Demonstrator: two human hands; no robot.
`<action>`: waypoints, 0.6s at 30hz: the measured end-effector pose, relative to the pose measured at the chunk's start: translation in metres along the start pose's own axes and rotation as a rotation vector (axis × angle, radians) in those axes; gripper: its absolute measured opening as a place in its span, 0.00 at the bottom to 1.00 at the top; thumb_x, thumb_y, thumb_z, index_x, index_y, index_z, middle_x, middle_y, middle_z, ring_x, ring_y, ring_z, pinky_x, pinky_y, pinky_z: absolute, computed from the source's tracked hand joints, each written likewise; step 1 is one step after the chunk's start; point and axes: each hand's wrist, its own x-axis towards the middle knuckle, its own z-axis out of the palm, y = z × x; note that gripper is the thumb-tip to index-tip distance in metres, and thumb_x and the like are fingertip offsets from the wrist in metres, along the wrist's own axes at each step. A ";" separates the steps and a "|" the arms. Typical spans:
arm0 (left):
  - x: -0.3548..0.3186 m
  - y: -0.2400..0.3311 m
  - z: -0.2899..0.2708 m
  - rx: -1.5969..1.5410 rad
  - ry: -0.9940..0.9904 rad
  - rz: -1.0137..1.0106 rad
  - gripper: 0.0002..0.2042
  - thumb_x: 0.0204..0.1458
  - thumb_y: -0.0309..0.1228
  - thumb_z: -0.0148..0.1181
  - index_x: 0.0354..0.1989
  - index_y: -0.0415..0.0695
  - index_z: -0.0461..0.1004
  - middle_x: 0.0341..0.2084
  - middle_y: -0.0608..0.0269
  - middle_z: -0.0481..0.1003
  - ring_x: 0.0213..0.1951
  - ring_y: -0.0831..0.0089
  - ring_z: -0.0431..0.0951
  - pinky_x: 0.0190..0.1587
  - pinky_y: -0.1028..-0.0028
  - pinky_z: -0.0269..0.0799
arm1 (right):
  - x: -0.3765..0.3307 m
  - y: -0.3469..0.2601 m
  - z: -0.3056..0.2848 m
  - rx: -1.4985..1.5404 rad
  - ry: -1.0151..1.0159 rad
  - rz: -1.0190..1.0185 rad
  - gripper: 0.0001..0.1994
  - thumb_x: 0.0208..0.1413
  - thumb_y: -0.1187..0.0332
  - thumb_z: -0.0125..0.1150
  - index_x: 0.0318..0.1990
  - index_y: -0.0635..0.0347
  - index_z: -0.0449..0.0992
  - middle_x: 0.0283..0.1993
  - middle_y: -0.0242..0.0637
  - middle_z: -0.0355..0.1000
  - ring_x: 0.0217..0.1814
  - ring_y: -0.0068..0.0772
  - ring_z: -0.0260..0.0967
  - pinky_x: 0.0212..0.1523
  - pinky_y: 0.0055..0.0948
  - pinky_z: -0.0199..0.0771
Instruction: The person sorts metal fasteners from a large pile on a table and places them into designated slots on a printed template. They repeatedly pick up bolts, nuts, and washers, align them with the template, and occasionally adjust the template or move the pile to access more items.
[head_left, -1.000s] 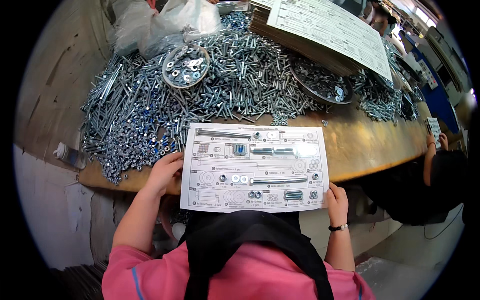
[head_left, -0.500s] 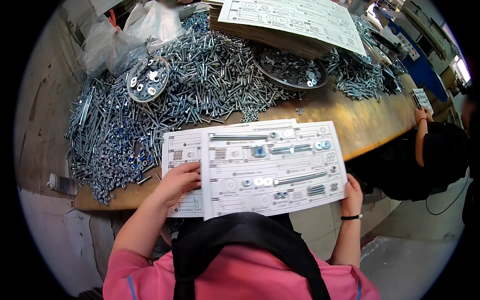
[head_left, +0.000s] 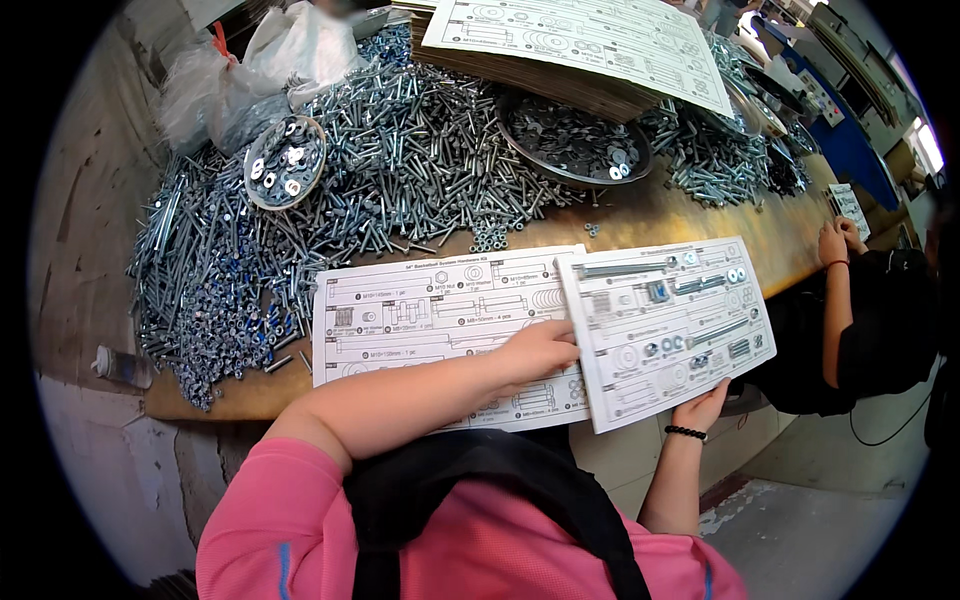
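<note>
Hands are sharing two printed parts cards at the near edge of the wooden bench (head_left: 640,215). The left hand (head_left: 535,350) is lying palm down, fingers loosely spread and closed on nothing, pressing the bare card (head_left: 400,325) flat, probably so it does not slide while the other sheet passes over it. The right hand (head_left: 700,408) is pinching the filled card (head_left: 668,325) at its 6 o'clock edge, thumb hidden beneath and fingers curling up under the sheet, holding it nearly level, likely because the screws and washers seated on it would roll off if it tipped. That filled card is overlapping the bare card's 3 o'clock end, its 9 o'clock edge touching the left fingertips. At 11 o'clock from the cards a heap of loose screws (head_left: 400,170) is covering the bench, with a round tin of washers (head_left: 284,162) resting on it, and a dish of washers (head_left: 575,145) at 12 o'clock beside a tall stack of cards (head_left: 580,45). At 3 o'clock another person's hands (head_left: 838,240) are resting on the bench.
</note>
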 end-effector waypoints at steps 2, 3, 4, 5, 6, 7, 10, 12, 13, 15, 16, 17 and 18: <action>0.022 -0.005 0.009 -0.016 -0.061 0.029 0.22 0.49 0.25 0.47 0.56 0.43 0.62 0.49 0.69 0.69 0.33 0.87 0.62 0.36 0.87 0.60 | 0.002 0.002 0.006 -0.016 0.020 0.037 0.24 0.63 0.55 0.33 0.60 0.60 0.57 0.61 0.38 0.57 0.61 0.40 0.56 0.58 0.39 0.58; 0.031 -0.005 0.012 0.010 -0.076 0.025 0.22 0.49 0.25 0.47 0.56 0.42 0.62 0.48 0.69 0.69 0.33 0.87 0.63 0.35 0.87 0.60 | 0.003 0.003 0.010 -0.025 0.029 0.057 0.24 0.63 0.55 0.31 0.60 0.60 0.56 0.62 0.38 0.56 0.61 0.41 0.55 0.58 0.40 0.57; 0.035 0.000 0.016 0.037 -0.094 0.022 0.22 0.49 0.24 0.47 0.56 0.42 0.62 0.48 0.68 0.69 0.33 0.87 0.63 0.35 0.87 0.59 | 0.007 0.000 0.015 -0.004 0.044 0.080 0.25 0.62 0.55 0.30 0.61 0.60 0.56 0.62 0.39 0.55 0.61 0.42 0.54 0.58 0.40 0.57; 0.036 0.003 0.020 0.008 -0.056 0.003 0.22 0.48 0.25 0.49 0.55 0.40 0.62 0.47 0.66 0.70 0.34 0.84 0.65 0.38 0.84 0.62 | 0.011 -0.004 0.021 0.018 0.059 0.104 0.25 0.62 0.54 0.29 0.61 0.60 0.56 0.63 0.39 0.55 0.61 0.43 0.54 0.58 0.41 0.57; 0.034 0.005 0.022 0.108 -0.038 0.081 0.22 0.48 0.26 0.49 0.55 0.39 0.62 0.46 0.64 0.70 0.36 0.82 0.66 0.40 0.83 0.63 | 0.016 -0.007 0.026 0.039 0.073 0.128 0.25 0.62 0.54 0.29 0.61 0.60 0.56 0.63 0.39 0.54 0.62 0.44 0.54 0.58 0.41 0.56; 0.033 0.009 0.024 0.210 -0.022 0.157 0.22 0.48 0.26 0.50 0.55 0.38 0.62 0.46 0.63 0.70 0.38 0.80 0.67 0.42 0.81 0.64 | 0.020 -0.009 0.029 0.043 0.046 0.115 0.26 0.62 0.53 0.28 0.61 0.60 0.55 0.63 0.40 0.54 0.62 0.45 0.53 0.59 0.42 0.55; 0.021 0.019 0.012 0.681 0.116 0.428 0.23 0.48 0.29 0.52 0.55 0.38 0.61 0.46 0.53 0.68 0.48 0.66 0.68 0.52 0.71 0.63 | 0.037 -0.018 0.030 0.026 0.017 0.129 0.26 0.61 0.54 0.28 0.61 0.61 0.55 0.63 0.39 0.54 0.63 0.45 0.52 0.60 0.43 0.53; 0.020 0.014 -0.009 0.931 0.211 0.641 0.23 0.48 0.29 0.53 0.55 0.39 0.62 0.47 0.51 0.67 0.50 0.61 0.67 0.54 0.68 0.62 | 0.048 -0.024 0.032 0.033 -0.128 0.208 0.29 0.59 0.50 0.31 0.61 0.61 0.55 0.63 0.40 0.54 0.64 0.42 0.51 0.61 0.42 0.52; 0.016 0.017 -0.022 0.985 0.244 0.705 0.23 0.47 0.30 0.55 0.54 0.41 0.62 0.48 0.52 0.65 0.51 0.58 0.65 0.54 0.66 0.61 | 0.048 -0.026 0.038 0.010 -0.155 0.273 0.29 0.59 0.50 0.31 0.61 0.61 0.55 0.63 0.40 0.54 0.64 0.41 0.51 0.61 0.42 0.51; 0.008 0.025 -0.042 1.101 0.301 0.739 0.22 0.46 0.29 0.55 0.53 0.42 0.63 0.48 0.54 0.66 0.50 0.58 0.66 0.54 0.66 0.62 | 0.042 -0.035 0.055 -0.075 -0.194 0.583 0.30 0.58 0.49 0.32 0.61 0.62 0.54 0.63 0.41 0.54 0.64 0.40 0.51 0.61 0.41 0.51; 0.005 0.031 -0.053 1.157 0.321 0.758 0.22 0.46 0.29 0.56 0.53 0.42 0.64 0.48 0.55 0.66 0.50 0.58 0.66 0.53 0.66 0.62 | 0.038 -0.050 0.075 -0.134 -0.214 0.974 0.30 0.58 0.48 0.33 0.61 0.62 0.54 0.63 0.42 0.54 0.64 0.40 0.50 0.61 0.41 0.51; 0.001 0.036 -0.067 1.259 0.338 0.795 0.22 0.45 0.29 0.56 0.52 0.43 0.64 0.48 0.55 0.66 0.50 0.59 0.66 0.53 0.66 0.62 | 0.039 -0.058 0.098 -0.203 -0.230 1.464 0.31 0.58 0.48 0.33 0.61 0.62 0.54 0.63 0.42 0.53 0.65 0.40 0.50 0.61 0.41 0.51; 0.000 0.042 -0.081 1.360 0.338 0.837 0.22 0.44 0.28 0.56 0.52 0.44 0.65 0.48 0.56 0.66 0.50 0.60 0.66 0.53 0.65 0.62 | 0.033 -0.060 0.112 -0.245 -0.223 1.696 0.31 0.58 0.47 0.34 0.61 0.62 0.54 0.63 0.42 0.53 0.65 0.39 0.50 0.61 0.41 0.50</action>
